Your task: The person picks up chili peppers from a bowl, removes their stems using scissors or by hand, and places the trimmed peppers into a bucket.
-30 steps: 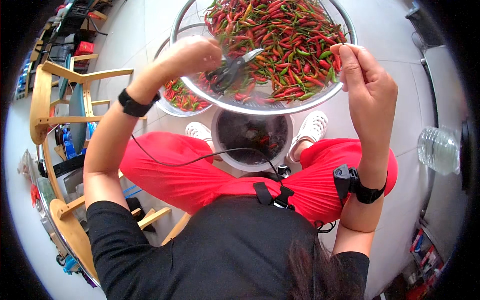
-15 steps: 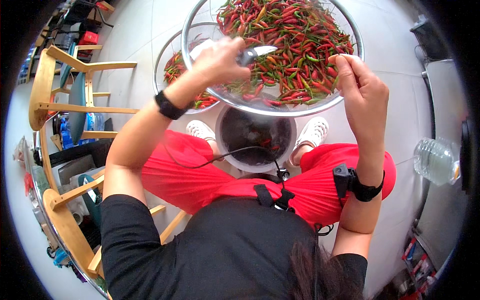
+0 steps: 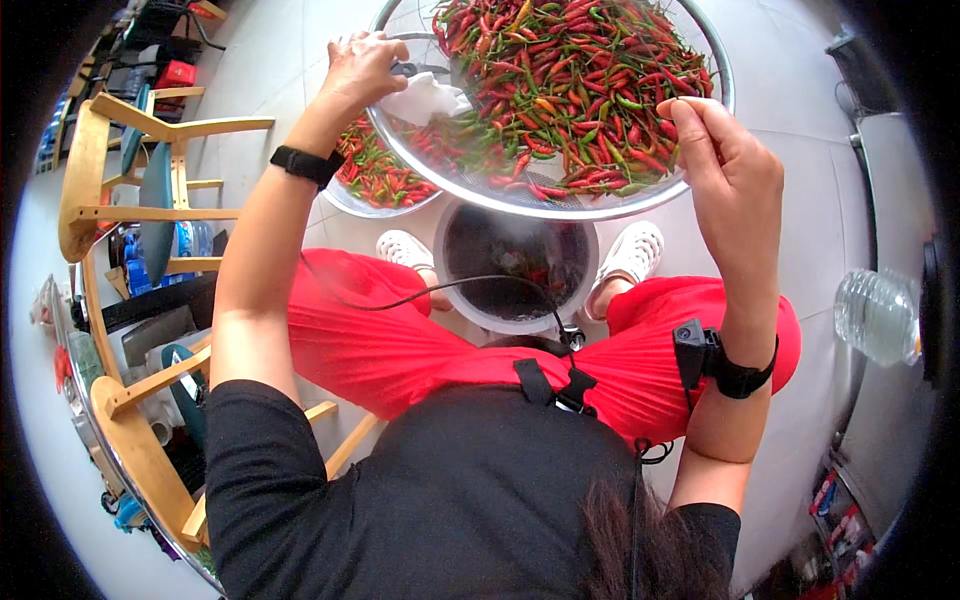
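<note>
A large metal mesh sieve is heaped with red and green chilies. My left hand is at its left rim. A small dark-handled tool with a pale blade sits between thumb and fingers; whether knife or scissors I cannot tell. Just below it, a crumpled white tissue or cloth lies inside the sieve. Over the right rim, my right hand has thumb and forefinger pinched together beside the chilies. What the pinch holds, if anything, is too small to make out.
A white bucket of dark water, with some red in it, stands between my shoes. Left of it, partly under the sieve, is a second sieve of chilies. Wooden chairs stand at left, a clear plastic bottle at right.
My left hand has moved left and away from me with the dark-handled tool, from over the chilies to the sieve's left rim. The right hand keeps its pinch in nearly the same place.
</note>
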### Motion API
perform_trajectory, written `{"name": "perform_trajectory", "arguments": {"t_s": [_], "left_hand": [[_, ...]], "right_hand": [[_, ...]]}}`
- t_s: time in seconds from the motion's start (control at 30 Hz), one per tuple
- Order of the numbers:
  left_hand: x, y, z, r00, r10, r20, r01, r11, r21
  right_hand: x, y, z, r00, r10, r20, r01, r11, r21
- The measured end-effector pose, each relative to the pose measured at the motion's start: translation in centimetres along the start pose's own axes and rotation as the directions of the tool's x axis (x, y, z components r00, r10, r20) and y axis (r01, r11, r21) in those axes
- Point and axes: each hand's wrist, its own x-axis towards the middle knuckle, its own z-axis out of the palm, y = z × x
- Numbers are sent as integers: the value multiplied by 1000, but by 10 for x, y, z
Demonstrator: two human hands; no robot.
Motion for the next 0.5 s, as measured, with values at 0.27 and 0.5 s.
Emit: {"name": "perform_trajectory", "arguments": {"t_s": [0.27,0.5], "left_hand": [[-25,61,11,993,95,76,-52,896,-442],[-25,102,63,995,93,-30,-97,901,-422]], "right_hand": [[-1,-4,9,996,39,75,-40,999,9],[-3,7,20,994,-58,90,61,997,-36]]}}
